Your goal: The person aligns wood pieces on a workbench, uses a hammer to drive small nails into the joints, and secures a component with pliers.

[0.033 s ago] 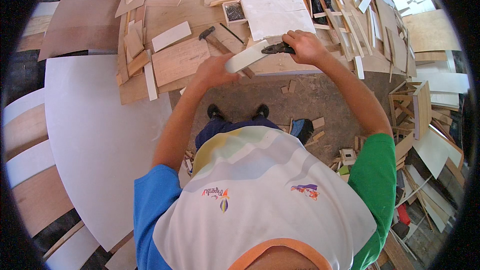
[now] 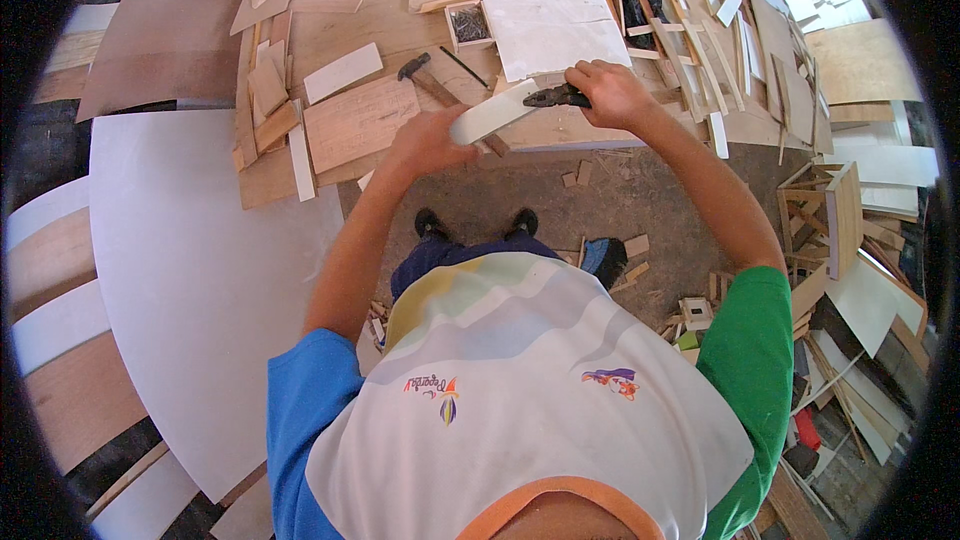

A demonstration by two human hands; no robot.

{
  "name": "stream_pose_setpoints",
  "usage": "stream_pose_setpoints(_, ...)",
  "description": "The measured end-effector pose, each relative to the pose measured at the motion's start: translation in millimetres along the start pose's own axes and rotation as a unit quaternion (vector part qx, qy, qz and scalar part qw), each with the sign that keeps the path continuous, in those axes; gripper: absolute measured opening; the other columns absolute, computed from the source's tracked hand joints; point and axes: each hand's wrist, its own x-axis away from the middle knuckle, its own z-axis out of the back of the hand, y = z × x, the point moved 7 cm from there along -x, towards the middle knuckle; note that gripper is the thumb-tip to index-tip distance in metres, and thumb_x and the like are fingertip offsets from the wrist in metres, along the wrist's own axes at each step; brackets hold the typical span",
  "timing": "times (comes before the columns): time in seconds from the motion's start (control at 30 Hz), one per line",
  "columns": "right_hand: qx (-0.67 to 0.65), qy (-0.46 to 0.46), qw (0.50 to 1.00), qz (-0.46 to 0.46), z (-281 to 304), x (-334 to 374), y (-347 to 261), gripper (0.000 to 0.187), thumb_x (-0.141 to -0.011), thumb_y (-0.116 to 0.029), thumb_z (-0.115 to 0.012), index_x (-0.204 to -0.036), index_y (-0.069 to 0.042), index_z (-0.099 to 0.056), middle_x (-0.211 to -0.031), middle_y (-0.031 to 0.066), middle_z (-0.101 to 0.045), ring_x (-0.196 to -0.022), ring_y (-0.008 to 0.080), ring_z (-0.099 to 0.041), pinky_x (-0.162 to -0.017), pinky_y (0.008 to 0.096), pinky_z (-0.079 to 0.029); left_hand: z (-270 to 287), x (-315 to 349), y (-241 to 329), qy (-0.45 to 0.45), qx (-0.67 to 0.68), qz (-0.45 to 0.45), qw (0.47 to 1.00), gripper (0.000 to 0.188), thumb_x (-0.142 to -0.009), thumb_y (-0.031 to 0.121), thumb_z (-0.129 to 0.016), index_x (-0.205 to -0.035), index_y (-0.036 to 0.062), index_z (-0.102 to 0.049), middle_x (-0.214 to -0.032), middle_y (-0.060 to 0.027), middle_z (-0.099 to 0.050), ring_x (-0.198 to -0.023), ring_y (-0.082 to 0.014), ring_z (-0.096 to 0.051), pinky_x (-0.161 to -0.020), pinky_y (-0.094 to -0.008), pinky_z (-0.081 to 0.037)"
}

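Note:
My left hand (image 2: pixel 433 143) is closed on one end of a short white-faced strip of wood (image 2: pixel 493 118), held at a slant over the near edge of the workbench. At its upper right end are the dark jaws of a pair of pliers (image 2: pixel 556 97); whether they bite on something there is too small to tell. My right hand (image 2: pixel 612 93) is wrapped round the pliers' handles. A hammer (image 2: pixel 428 80) lies on the bench just beyond my left hand, its wooden handle passing behind the strip. Close by rests a thin dark rod (image 2: pixel 463 67).
A small wooden box of nails (image 2: pixel 468 24) stands beside a large white panel (image 2: pixel 540 0) on the bench. Wood strips (image 2: pixel 680 30) pile up at the right. Another white sheet (image 2: pixel 200 270) spreads at my left. Offcuts and a blue brush (image 2: pixel 604 260) lie on the floor.

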Motion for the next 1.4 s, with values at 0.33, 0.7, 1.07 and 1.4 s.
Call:
stream_pose_setpoints(0.33, -0.098, 0.053, 0.994, -0.019, -6.9, 15.4, -16.3, 0.036, -0.062, -0.007, -0.064, -0.096, -0.006, -0.054, -0.086, 0.014, -0.06, -0.083, 0.0341, -0.061, -0.072, 0.0445, -0.05, -7.8, 8.8, -4.8, 0.022, 0.002, -0.067, 0.997, 0.053, -0.066, 0.035, -0.074, -0.109, 0.0069, -0.061, -0.09, -0.0203, -0.067, -0.084, -0.0376, -0.064, -0.076, -0.044, -0.05)
stream_pose_setpoints(0.7, -0.178, 0.085, 0.98, -0.034, -25.8, 27.4, -22.4, 0.035, -0.063, -0.006, -0.063, -0.097, -0.008, -0.057, -0.085, 0.0149, -0.061, -0.083, 0.0366, -0.06, -0.071, 0.0471, -0.048, -28.2, 10.5, -19.8, -0.044, 0.083, -0.017, 0.995, 0.054, -0.062, 0.035, -0.078, -0.105, 0.0052, -0.066, -0.089, -0.0186, -0.069, -0.082, -0.0307, -0.067, -0.08, -0.0383, -0.05)
stream_pose_setpoints(1.07, -0.204, 0.105, 0.972, -0.05, -25.6, 25.1, -17.8, 0.034, -0.064, -0.008, -0.065, -0.098, -0.006, -0.059, -0.087, 0.016, -0.064, -0.082, 0.0368, -0.062, -0.071, 0.0463, -0.049, -26.3, 4.2, -25.6, -0.029, 0.13, -0.06, 0.989, 0.052, -0.061, 0.035, -0.076, -0.101, 0.0037, -0.068, -0.089, -0.0186, -0.068, -0.079, -0.031, -0.066, -0.074, -0.0362, -0.05)
stream_pose_setpoints(1.4, -0.236, 0.119, 0.961, -0.082, -42.3, 28.8, -18.1, 0.032, -0.063, -0.006, -0.064, -0.094, -0.005, -0.06, -0.087, 0.0161, -0.064, -0.082, 0.037, -0.062, -0.071, 0.0455, -0.049, -27.0, 18.5, -15.4, -0.049, 0.121, 0.015, 0.991, 0.052, -0.059, 0.03, -0.078, -0.103, 0.0031, -0.067, -0.093, -0.017, -0.068, -0.084, -0.0299, -0.066, -0.079, -0.0374, -0.05)
